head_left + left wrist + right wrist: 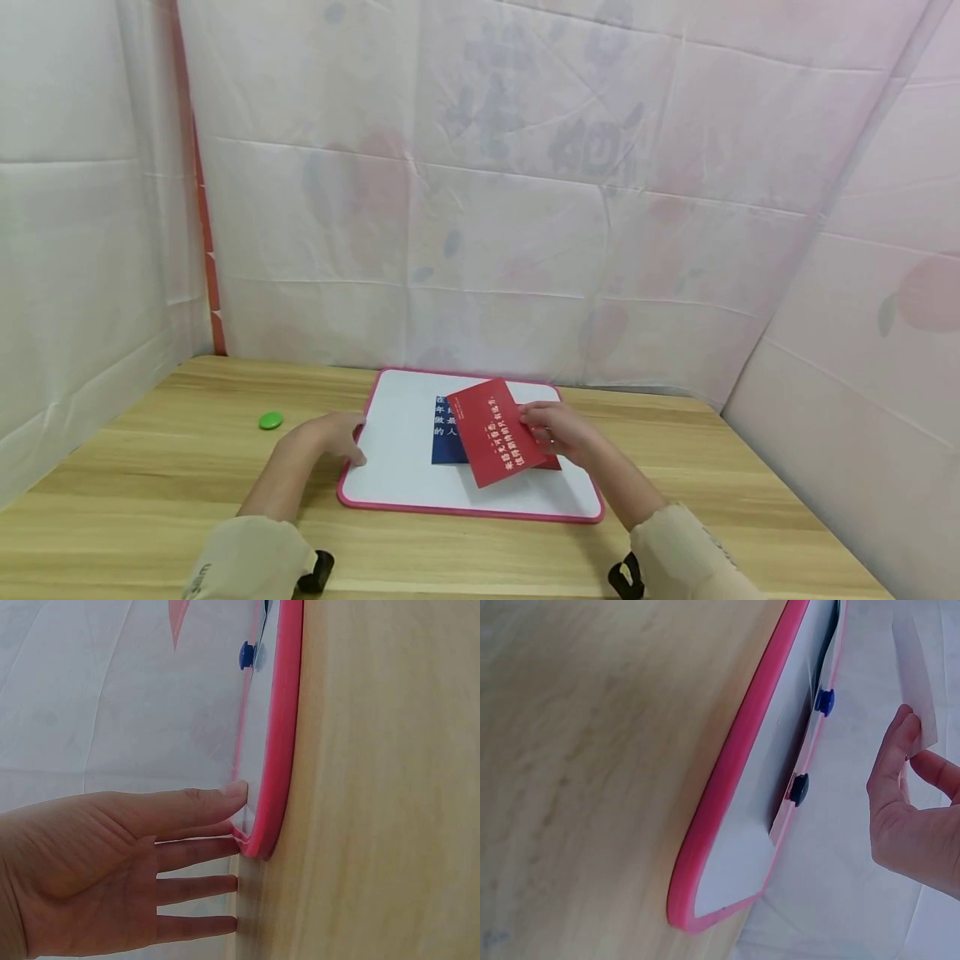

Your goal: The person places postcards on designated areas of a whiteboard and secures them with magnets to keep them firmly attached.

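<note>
A whiteboard with a pink frame (397, 492) lies flat on the table. My left hand (333, 435) rests at its left edge; in the left wrist view the thumb touches the white surface and the fingers are straight. My right hand (558, 427) pinches a red card (487, 442) with white writing by its right side and holds it tilted above the board. Beneath it, partly covered, lie a dark blue card (446, 450) and another red card (553, 463). The right wrist view shows a blue magnet (826, 701) and a dark magnet (800, 790) on the board.
A round green magnet-like disc (271, 420) lies on the wooden table (150, 467), left of the board. White printed sheeting (495, 208) hangs behind the table and along both sides.
</note>
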`<state>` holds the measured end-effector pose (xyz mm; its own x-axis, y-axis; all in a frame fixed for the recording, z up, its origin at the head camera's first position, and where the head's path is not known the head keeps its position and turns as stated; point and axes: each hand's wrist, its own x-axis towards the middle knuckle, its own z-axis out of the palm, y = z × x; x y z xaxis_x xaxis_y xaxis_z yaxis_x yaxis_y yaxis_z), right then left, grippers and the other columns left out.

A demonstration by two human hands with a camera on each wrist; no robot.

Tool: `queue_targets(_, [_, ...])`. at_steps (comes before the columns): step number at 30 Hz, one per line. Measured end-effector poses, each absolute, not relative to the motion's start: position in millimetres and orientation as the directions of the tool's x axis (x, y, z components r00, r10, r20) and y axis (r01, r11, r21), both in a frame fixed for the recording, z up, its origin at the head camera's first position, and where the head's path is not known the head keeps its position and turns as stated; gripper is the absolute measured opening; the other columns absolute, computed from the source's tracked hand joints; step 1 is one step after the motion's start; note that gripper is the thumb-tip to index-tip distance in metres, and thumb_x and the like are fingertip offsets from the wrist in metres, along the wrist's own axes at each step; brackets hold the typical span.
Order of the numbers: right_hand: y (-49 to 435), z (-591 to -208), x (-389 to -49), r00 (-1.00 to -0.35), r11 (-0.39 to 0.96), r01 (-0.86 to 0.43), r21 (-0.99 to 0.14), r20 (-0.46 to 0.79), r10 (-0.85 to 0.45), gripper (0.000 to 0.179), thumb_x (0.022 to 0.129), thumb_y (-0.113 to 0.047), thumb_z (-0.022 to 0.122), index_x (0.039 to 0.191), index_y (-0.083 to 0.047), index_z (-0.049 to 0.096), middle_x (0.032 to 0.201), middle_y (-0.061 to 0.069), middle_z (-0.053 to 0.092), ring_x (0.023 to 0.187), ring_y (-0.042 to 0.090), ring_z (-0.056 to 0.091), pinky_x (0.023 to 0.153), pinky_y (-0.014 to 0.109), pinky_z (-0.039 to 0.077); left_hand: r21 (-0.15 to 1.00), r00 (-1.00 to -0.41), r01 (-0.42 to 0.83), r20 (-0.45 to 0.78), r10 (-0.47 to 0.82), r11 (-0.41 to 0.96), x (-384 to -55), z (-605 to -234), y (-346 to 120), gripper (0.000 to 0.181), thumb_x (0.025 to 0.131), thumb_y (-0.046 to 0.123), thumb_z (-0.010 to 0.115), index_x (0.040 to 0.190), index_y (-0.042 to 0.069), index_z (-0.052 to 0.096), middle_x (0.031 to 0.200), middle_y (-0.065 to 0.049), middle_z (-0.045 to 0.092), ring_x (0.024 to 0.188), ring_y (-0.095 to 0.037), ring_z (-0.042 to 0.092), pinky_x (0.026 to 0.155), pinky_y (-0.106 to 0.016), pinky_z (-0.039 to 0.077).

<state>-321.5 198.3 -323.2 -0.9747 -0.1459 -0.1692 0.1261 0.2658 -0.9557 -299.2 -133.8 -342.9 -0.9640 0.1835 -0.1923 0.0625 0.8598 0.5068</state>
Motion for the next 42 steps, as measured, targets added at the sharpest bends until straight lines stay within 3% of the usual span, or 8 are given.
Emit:
queue_targets(15, [175,-326,-325,-0.957,0.216,0.156,-0.964,-0.201,-0.207,0.033,0.089,-0.012,0.058,0.117,0.005,0.057,0.099,0.012,0.063,0.082,0.022,0.062,0.073,0.038,0.053,0.511,-0.964,0.055,-0.196,0.178,0.858,-299,-341,-133,0.068,0.075,0.012,0.075,0.130,-0.009,0.042,0.129,-0.026,0.044,0.119,-0.042,0.037,0.098,-0.055,0.029])
queue_targets(23, [165,-327,-326,-0.959,0.236,0.161,-0.958,-0.209,-0.192,0.036,0.086,-0.017,0.063,0.117,0.001,0.058,0.102,0.010,0.063,0.085,0.023,0.063,0.071,0.032,0.053,0.510,-0.963,0.057,-0.197,0.182,0.858,-300,-341,-130,0.067,0.076,0.011,0.074,0.131,-0.009,0.042,0.129,-0.025,0.044,0.119,-0.040,0.038,0.098,-0.054,0.029])
queue_targets(30, [162,-325,-329,-0.957,0.212,0.162,-0.964,-0.205,-0.204,0.029,0.088,-0.012,0.058,0.113,0.003,0.059,0.097,0.012,0.065,0.082,0.025,0.063,0.068,0.032,0.053,0.503,-0.963,0.087,-0.179,0.202,0.860,-302,-340,-125,0.065,0.076,0.011,0.075,0.129,-0.010,0.043,0.127,-0.024,0.046,0.117,-0.039,0.040,0.098,-0.053,0.031])
queue_targets(42, [154,-327,-330,-0.959,0.201,0.173,-0.964,-0.211,-0.188,0.035,0.087,-0.015,0.061,0.117,0.002,0.056,0.103,0.012,0.063,0.094,0.030,0.062,0.074,0.036,0.053,0.479,-0.963,0.109,-0.167,0.212,0.871,-303,-341,-125,0.064,0.076,0.010,0.075,0.128,-0.010,0.044,0.127,-0.024,0.047,0.118,-0.039,0.041,0.098,-0.052,0.031])
